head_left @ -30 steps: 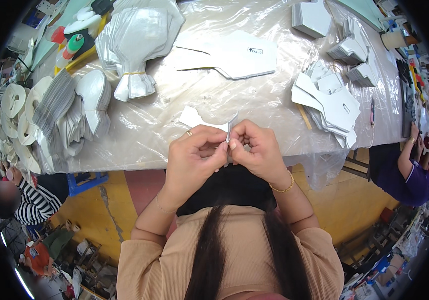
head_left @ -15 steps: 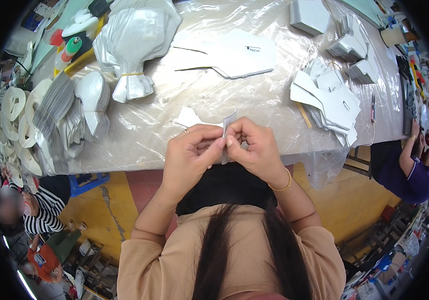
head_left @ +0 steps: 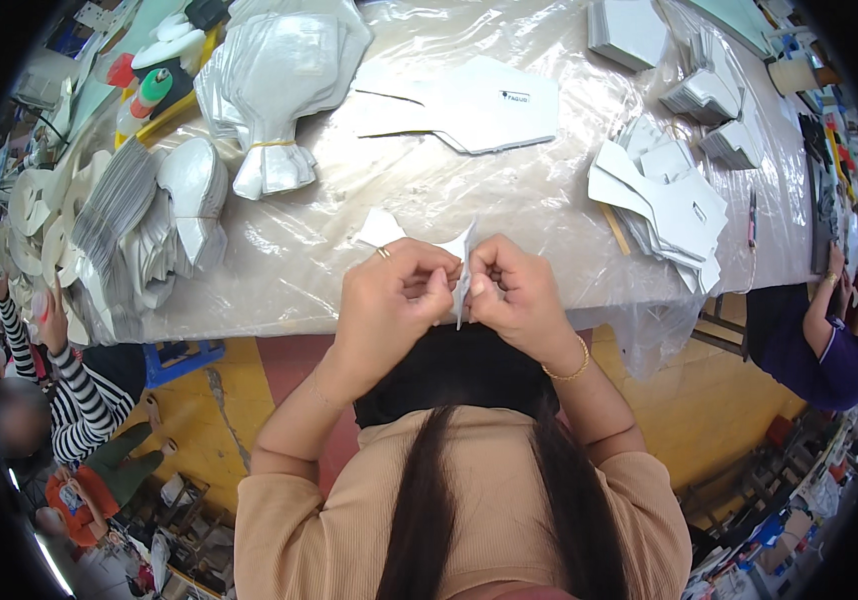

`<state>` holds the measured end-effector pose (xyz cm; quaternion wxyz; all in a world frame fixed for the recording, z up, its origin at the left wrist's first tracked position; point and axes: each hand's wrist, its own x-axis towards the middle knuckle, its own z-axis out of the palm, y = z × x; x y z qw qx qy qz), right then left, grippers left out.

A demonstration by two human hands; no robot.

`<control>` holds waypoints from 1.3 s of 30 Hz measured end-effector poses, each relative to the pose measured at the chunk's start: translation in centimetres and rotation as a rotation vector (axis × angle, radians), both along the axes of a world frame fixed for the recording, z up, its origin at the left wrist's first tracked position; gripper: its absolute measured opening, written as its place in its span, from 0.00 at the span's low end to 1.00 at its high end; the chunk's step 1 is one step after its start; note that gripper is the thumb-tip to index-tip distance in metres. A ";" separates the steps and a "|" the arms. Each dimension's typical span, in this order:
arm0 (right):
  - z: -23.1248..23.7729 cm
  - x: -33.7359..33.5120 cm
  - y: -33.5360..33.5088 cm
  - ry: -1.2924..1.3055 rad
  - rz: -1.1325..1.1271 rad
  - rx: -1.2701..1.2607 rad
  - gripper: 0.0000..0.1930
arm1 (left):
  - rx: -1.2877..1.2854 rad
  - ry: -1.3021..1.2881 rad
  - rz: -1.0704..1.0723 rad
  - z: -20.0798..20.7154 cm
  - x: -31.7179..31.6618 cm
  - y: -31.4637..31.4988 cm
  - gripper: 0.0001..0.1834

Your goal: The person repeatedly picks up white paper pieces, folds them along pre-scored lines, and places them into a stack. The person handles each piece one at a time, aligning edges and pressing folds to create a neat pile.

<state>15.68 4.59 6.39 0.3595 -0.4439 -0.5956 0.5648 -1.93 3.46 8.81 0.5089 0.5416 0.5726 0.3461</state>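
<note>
My left hand (head_left: 389, 300) and my right hand (head_left: 514, 295) are close together, just over the near edge of the table (head_left: 349, 290). The fingers of both hands are pinched tight on a small white cut piece (head_left: 461, 268). It stands up thin between my 2 thumbs, with its top corner poking up above them. A flat white tip (head_left: 381, 228) shows just past my left hand. It may be part of the same piece, but I cannot tell for sure.

I think I am at the part where I fold or press the piece with my fingertips. The next bit calls for a slow, even squeeze, with both hands holding the same line so the piece does not bend crooked or tear.

The table is covered with a clear plastic sheet. To my left on it lie stacks of white curved pieces (head_left: 149, 225). To my right lies a fanned pile of white flat shapes (head_left: 669, 205).

Farther off there is a tied bundle of silvery white parts (head_left: 279, 90) and a big flat grey-white sheet (head_left: 479, 100). At the far right are more small grey stacks (head_left: 709, 95).

A person in a striped sleeve (head_left: 69, 390) is at the left, and a person in a dark blue top (head_left: 819, 350) is at the right.
</note>
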 end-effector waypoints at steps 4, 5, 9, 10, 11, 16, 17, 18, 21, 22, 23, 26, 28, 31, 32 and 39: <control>0.1 0.6 0.5 0.044 0.015 -0.022 0.05 | -0.096 -0.225 0.061 -0.4 0.0 0.2 0.06; 0.2 0.7 0.6 0.023 0.028 0.021 0.06 | -0.057 -0.241 0.039 -0.4 0.0 0.2 0.06; 0.6 0.5 0.9 0.015 0.067 0.022 0.05 | -0.109 -0.248 -0.059 0.6 -1.0 1.0 0.05; 0.6 0.5 0.9 0.010 0.076 0.027 0.05 | -0.141 -0.247 -0.071 0.9 -1.1 1.0 0.04; 0.6 0.5 0.9 0.003 0.082 0.033 0.05 | -0.192 -0.236 -0.078 1.2 -1.3 1.0 0.04; -0.7 0.6 0.4 0.008 0.067 0.090 0.05 | -0.154 -0.205 -0.043 1.0 -0.5 0.5 0.02; -1.2 0.6 0.3 0.023 0.061 0.077 0.05 | -0.148 -0.211 -0.023 0.6 -0.5 0.5 0.03; -1.8 0.6 0.1 0.127 0.051 -0.022 0.05 | -0.141 -0.218 -0.003 0.1 -0.5 0.5 0.03; -3.5 0.6 -0.3 0.425 0.020 -0.262 0.06 | -0.063 -0.230 0.036 -1.4 -0.7 0.7 0.04; -4.1 0.5 -0.3 0.524 0.001 -0.286 0.07 | -0.059 -0.269 0.081 -2.0 -0.9 0.9 0.04; -4.5 0.6 -0.2 0.641 -0.007 -0.290 0.08 | -0.053 -0.317 0.128 -2.5 -1.0 1.2 0.03; -4.9 1.9 0.3 0.798 -0.087 -0.363 0.10 | -0.098 -0.479 0.122 -3.1 -0.8 0.9 0.03; -4.7 2.6 0.4 0.613 -0.124 -0.349 0.13 | -0.116 -0.564 0.069 -3.2 -0.3 0.7 0.03; -4.1 2.6 0.2 0.395 -0.197 -0.124 0.19 | -0.121 -0.532 0.036 -3.4 1.3 0.6 0.04; -3.8 2.6 -0.1 0.300 -0.229 -0.053 0.20 | -0.112 -0.493 0.006 -3.4 1.6 0.6 0.04; -3.0 3.4 -1.3 -0.024 -0.146 -0.255 0.14 | -0.055 -0.471 0.022 -3.8 2.9 0.3 0.08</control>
